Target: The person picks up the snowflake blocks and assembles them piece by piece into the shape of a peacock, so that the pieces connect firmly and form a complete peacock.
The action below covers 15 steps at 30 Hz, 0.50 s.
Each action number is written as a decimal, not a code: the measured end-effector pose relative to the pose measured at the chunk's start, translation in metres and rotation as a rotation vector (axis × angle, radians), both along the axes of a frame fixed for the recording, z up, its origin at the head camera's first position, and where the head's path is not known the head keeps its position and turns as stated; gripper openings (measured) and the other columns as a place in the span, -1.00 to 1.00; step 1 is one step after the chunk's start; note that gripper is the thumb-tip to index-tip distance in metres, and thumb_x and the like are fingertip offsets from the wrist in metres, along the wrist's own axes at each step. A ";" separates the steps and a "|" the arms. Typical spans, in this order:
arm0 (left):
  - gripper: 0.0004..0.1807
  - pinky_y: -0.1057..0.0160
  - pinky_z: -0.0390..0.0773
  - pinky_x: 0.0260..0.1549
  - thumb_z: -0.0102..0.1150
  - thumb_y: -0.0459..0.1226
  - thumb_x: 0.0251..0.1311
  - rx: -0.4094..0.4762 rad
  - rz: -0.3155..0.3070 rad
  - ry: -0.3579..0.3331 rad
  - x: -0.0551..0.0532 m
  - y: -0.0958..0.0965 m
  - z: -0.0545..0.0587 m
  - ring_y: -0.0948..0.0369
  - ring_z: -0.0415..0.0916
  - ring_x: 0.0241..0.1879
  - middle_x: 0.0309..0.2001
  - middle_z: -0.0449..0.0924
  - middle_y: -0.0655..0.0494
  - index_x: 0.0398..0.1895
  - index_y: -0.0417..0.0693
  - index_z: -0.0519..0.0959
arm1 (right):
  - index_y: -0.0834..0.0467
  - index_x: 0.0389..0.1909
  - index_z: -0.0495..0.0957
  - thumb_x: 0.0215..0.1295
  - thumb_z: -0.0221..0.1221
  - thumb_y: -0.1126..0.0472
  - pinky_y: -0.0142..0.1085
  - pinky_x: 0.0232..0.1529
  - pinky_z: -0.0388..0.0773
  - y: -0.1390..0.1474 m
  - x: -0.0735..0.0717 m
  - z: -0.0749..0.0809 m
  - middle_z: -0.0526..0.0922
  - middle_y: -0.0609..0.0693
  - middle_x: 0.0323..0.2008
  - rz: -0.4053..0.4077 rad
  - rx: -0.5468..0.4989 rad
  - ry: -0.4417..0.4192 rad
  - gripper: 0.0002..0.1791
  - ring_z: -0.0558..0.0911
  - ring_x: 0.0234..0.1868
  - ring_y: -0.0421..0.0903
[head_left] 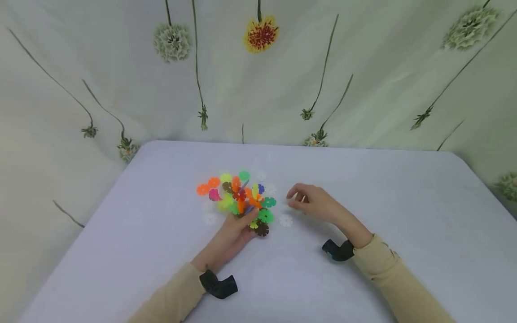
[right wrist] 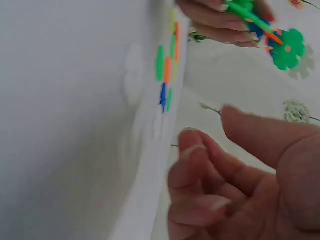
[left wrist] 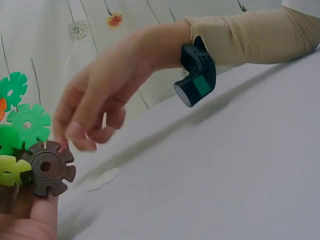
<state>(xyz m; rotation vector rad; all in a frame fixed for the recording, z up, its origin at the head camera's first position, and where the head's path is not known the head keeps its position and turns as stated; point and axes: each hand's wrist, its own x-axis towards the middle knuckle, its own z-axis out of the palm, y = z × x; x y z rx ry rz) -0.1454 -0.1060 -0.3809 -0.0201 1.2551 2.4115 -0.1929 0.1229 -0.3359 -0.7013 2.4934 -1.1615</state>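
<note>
My left hand (head_left: 232, 235) grips a cluster of interlocked plastic snowflake discs (head_left: 265, 216) in green, brown, yellow and orange. A brown notched disc (left wrist: 46, 168) sits at the cluster's edge in the left wrist view, next to a light green disc (left wrist: 29, 124). To the right of the cluster, my right hand (head_left: 313, 202) hovers above the table with its fingers loosely bent. The right wrist view shows its thumb (right wrist: 270, 132) apart from the fingers and nothing between them. Part of the left hand is hidden behind the discs.
Loose discs lie on the white table (head_left: 383, 202) beyond the left hand, among them orange discs (head_left: 203, 189), a pink disc (head_left: 214, 194) and a blue disc (head_left: 260, 189). A white disc (head_left: 286, 220) lies between the hands. A flower-print curtain (head_left: 363, 54) hangs behind the table.
</note>
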 end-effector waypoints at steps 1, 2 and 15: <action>-0.41 0.22 0.42 -0.01 0.11 -0.32 0.28 0.014 0.006 -0.010 0.000 0.000 -0.001 0.11 0.31 0.00 0.08 0.26 0.02 0.31 -0.06 0.10 | 0.22 -0.14 0.51 0.25 0.21 0.21 -0.33 -0.46 0.38 -0.001 0.000 -0.004 0.48 -0.04 -0.47 0.015 0.086 0.034 -0.78 0.43 -0.49 -0.09; -0.41 0.25 0.42 -0.02 0.10 -0.32 0.28 0.014 0.006 -0.014 0.000 0.000 -0.001 0.12 0.31 -0.01 0.07 0.26 0.01 0.30 -0.09 0.09 | 0.19 -0.16 0.51 0.20 0.26 0.21 -0.32 -0.40 0.40 -0.002 0.000 -0.007 0.46 -0.07 -0.45 0.041 0.162 0.067 -0.76 0.43 -0.45 -0.12; -0.27 0.06 0.46 -0.02 0.24 -0.44 0.11 -0.095 -0.040 0.096 0.000 0.003 -0.005 0.09 0.49 -0.14 0.00 0.41 -0.09 0.30 -0.18 0.09 | 0.29 -0.30 0.47 0.28 0.15 0.32 -0.37 -0.53 0.45 -0.001 0.020 -0.015 0.58 0.01 -0.57 0.049 -0.074 -0.105 -0.91 0.50 -0.58 -0.17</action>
